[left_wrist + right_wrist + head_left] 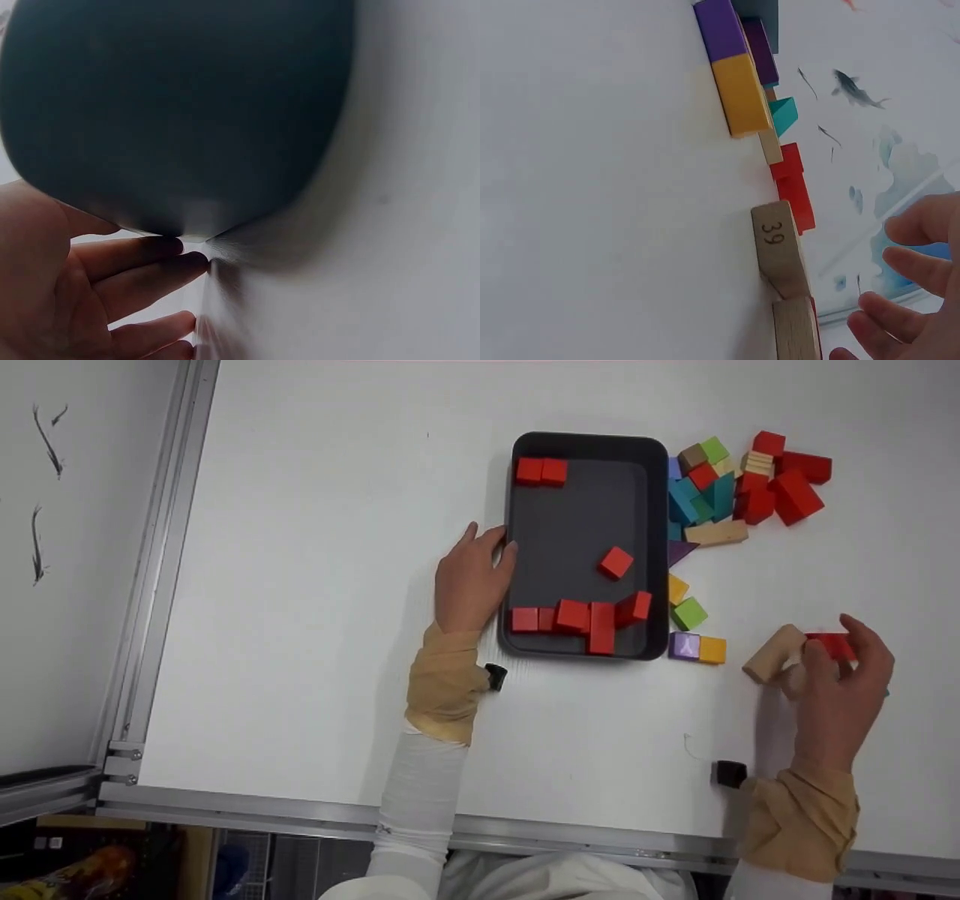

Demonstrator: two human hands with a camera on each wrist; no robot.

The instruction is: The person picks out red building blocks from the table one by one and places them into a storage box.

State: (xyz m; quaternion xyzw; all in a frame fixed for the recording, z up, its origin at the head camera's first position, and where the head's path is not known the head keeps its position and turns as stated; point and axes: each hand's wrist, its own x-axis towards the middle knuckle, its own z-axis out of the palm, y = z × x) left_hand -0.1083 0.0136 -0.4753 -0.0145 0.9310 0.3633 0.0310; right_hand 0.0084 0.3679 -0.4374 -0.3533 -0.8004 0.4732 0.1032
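Observation:
My left hand [472, 581] lies along the left side of a dark grey tray [574, 521], its loosely extended fingers touching the wall. From close by, the left wrist view has the tray's dark outer wall [180, 112] over the relaxed fingers [150, 285]. Inside the tray, red blocks [573, 616] line the near end, two more sit at the far left corner, and a red cube [616, 562] lies apart. My right hand [840, 697] hovers with parted fingers over a red block [829, 645] and plain wooden blocks [775, 656]; one wooden block [781, 247] reads "39".
Right of the tray lies a heap of teal, green, red and natural blocks [705, 499], with larger red blocks [799, 495] beyond. Nearer stand a purple block [683, 646], an orange block [712, 650] and a green cube [689, 613]. A metal rail [262, 806] edges the white table.

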